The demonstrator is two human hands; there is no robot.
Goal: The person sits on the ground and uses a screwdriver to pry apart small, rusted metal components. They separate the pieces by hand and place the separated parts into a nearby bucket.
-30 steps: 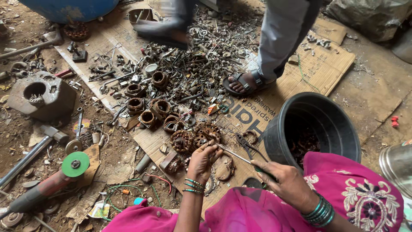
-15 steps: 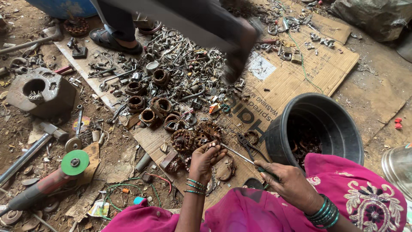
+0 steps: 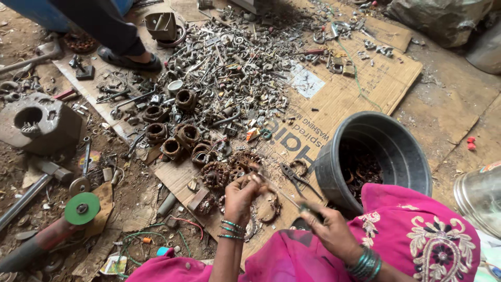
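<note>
Seen from above, at the bottom of the frame: the person's left hand [image 3: 241, 196] and right hand [image 3: 331, 232] are bare, both forearms uncovered. Thin bangles in teal and silver ring the left wrist in separate bands; a thicker stack of teal bangles circles the right wrist at lower right. Bright pink cloth drapes the lap and knees, its lower-right fold worked with pale, cream-coloured paisley and floral embroidery edged in darker thread.
</note>
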